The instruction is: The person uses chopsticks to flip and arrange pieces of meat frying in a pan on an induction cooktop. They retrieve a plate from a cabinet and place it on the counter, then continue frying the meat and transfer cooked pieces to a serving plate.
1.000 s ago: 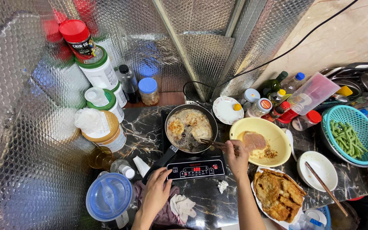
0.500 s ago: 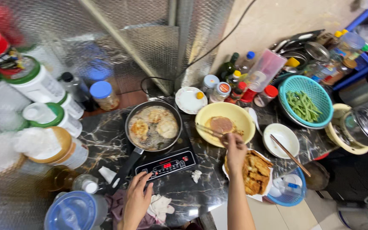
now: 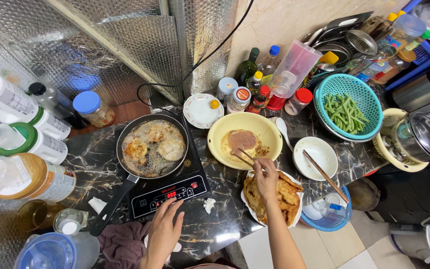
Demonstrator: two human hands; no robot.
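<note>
Right hand (image 3: pixel 266 172) grips two chopsticks (image 3: pixel 245 158); three patties (image 3: pixel 153 143) frying.

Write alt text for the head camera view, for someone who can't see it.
Seen from above, a person's right hand dips chopsticks into a yellow bowl while the left hand touches the controls of an induction cooker. On it, a frying pan holds patties in oil. A plate of fried patties and a basket of green beans sit to the right.
</note>
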